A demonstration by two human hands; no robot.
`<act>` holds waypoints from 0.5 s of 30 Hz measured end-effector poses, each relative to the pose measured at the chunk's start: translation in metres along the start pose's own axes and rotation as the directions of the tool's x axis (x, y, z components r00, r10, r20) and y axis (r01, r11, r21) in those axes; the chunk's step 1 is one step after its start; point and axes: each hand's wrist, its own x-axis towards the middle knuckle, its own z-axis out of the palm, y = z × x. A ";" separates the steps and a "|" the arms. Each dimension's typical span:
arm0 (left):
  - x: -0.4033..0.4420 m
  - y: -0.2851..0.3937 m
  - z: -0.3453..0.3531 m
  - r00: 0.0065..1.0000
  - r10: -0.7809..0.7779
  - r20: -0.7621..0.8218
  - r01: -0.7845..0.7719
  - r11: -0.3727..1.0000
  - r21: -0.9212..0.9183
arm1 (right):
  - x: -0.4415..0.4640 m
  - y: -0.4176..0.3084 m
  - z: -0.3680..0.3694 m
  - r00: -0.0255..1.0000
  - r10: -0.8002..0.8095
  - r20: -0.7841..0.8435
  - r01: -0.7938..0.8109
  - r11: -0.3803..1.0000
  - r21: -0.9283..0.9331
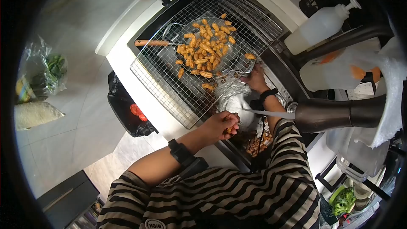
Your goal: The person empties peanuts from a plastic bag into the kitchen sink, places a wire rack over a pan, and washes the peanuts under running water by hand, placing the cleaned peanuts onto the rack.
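Observation:
Closed fingers of my left hand (224,127) hold a brownish piece that looks like an unshelled peanut, above the near side of the sink. My right hand (256,80) reaches into the sink beside the wire rack (159,97), fingers apart and partly hidden, at the edge of churning water (235,97). A stream of water (269,113) runs from the dark faucet (339,112) between my hands. Many unshelled peanuts (205,51) are heaped on the rack, over a round strainer with a wooden handle (152,43). Further brown peanuts (256,144) lie low in the sink.
A pump bottle (318,27) and a translucent jug (328,74) stand right of the sink. Below the counter's left edge is a black-lined bin (127,106) with something red inside. Bagged greens (55,70) lie on the floor at left; leafy greens (343,199) sit lower right.

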 end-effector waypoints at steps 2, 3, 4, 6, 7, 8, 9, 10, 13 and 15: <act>-0.002 0.000 -0.002 1.000 0.011 -0.019 -0.012 1.000 -0.022 | -0.005 -0.026 -0.011 0.998 -0.023 0.059 0.026 0.999 -0.040; -0.004 0.001 -0.002 0.999 0.025 -0.023 -0.025 0.999 -0.031 | -0.008 -0.028 -0.013 0.991 -0.086 0.098 0.089 0.996 -0.023; -0.006 0.000 -0.002 0.999 0.035 -0.027 -0.036 0.999 -0.040 | -0.012 -0.031 -0.015 0.979 -0.147 0.138 0.149 0.989 -0.002; -0.006 -0.001 -0.002 0.999 0.052 0.003 -0.051 0.994 -0.097 | -0.026 -0.034 -0.016 0.950 -0.272 0.153 0.255 0.959 0.121; -0.005 0.000 -0.002 0.998 0.064 0.021 -0.061 0.990 -0.126 | -0.036 -0.033 -0.017 0.951 -0.276 0.141 0.266 0.960 0.088; -0.003 -0.002 -0.002 0.998 0.059 0.008 -0.057 0.989 -0.139 | -0.048 -0.031 -0.020 0.951 -0.280 0.129 0.276 0.960 0.053; 0.001 -0.004 -0.001 0.999 0.055 0.003 -0.053 0.979 -0.197 | -0.062 -0.031 -0.025 0.952 -0.283 0.116 0.283 0.959 0.017; 0.007 -0.006 0.000 0.999 0.049 -0.001 -0.048 0.967 -0.251 | -0.075 -0.033 -0.032 0.975 -0.163 0.150 0.165 0.986 -0.002; 0.036 -0.012 0.003 0.993 -0.019 -0.117 -0.026 0.926 -0.376 | -0.101 -0.011 -0.030 0.994 -0.012 0.106 -0.025 0.939 0.344; 0.061 -0.014 0.003 0.982 -0.082 -0.173 0.000 0.903 -0.429 | -0.107 -0.033 -0.066 0.847 0.124 0.518 -0.518 0.418 0.747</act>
